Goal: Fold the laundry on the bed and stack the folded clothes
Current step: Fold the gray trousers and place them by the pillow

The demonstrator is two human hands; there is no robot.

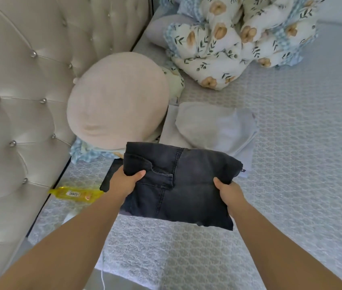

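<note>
A folded pair of dark grey jeans (189, 185) is held up above the bed, flat and roughly rectangular. My left hand (125, 181) grips its left edge, thumb on top. My right hand (227, 190) grips its right edge the same way. Just beyond the jeans lies a stack of folded pale clothes (212, 128), white and light grey, on the patterned bed cover (291, 164).
A round beige cushion (115, 99) leans by the tufted headboard (19, 101) on the left. A bundled floral quilt (239, 38) sits at the back. A yellow packet (75, 193) and a dark flat object (111, 176) lie near the bed's left edge.
</note>
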